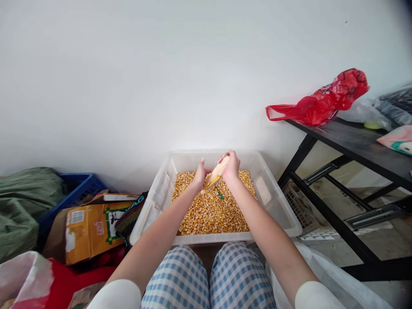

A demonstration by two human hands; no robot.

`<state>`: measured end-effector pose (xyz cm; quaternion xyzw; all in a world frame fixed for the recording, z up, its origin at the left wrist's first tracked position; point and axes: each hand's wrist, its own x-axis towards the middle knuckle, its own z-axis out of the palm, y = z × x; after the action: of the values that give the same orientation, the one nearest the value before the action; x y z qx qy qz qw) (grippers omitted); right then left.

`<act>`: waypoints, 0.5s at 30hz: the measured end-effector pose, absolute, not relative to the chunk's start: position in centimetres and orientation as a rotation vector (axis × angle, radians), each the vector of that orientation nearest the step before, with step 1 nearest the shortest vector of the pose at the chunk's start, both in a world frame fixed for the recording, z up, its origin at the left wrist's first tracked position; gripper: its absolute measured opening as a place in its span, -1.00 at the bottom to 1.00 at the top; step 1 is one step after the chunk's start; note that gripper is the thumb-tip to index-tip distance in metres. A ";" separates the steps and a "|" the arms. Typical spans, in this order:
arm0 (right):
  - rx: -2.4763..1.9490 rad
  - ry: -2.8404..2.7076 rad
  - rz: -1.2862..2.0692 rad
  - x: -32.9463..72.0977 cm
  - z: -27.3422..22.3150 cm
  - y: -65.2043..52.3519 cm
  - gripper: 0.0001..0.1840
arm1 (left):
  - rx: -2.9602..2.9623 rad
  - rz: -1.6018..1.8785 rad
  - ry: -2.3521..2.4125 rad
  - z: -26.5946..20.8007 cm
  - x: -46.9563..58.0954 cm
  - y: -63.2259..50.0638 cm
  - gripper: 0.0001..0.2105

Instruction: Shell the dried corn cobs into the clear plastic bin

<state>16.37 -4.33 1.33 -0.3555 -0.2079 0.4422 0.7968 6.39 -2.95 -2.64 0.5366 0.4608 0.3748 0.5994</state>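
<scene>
Between my two hands is a corn cob (220, 168), tilted, its upper part stripped pale and a strip of yellow kernels left along the lower edge. My right hand (232, 166) wraps round the upper end. At the lower end, my left hand (200, 175) grips the cob with the thumb raised. Below them a translucent plastic bin (272, 216) holds a deep layer of loose corn kernels (212, 216). A small green object (220, 195) lies on the kernels.
Cardboard boxes (93, 231), a blue crate (80, 184) and green cloth (28, 210) are on the left. To the right stands a black table (357, 143) bearing a red plastic bag (334, 98). A white sack (325, 274) lies beside my right leg.
</scene>
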 end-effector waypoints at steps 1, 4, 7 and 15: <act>-0.763 -0.406 0.939 16.6 1.3 -4.2 -0.75 | 1.291 0.855 1.072 -2.4 6.2 -2.9 -0.24; -0.758 -0.276 0.899 17.0 1.2 -3.9 -0.72 | 1.619 1.022 1.218 -2.3 6.5 -3.4 -0.32; -0.784 -0.191 0.925 16.6 1.1 -4.0 -0.69 | 1.837 1.086 1.401 -2.9 7.5 -4.3 -0.43; -0.784 -0.476 0.857 13.9 1.7 -4.1 -0.69 | 1.486 1.169 1.603 -3.6 8.3 -3.5 -0.38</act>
<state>13.87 -4.07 1.74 -0.3666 -0.2229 0.4011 0.8094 8.30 -3.47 -3.57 0.5668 0.6116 0.4460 0.3252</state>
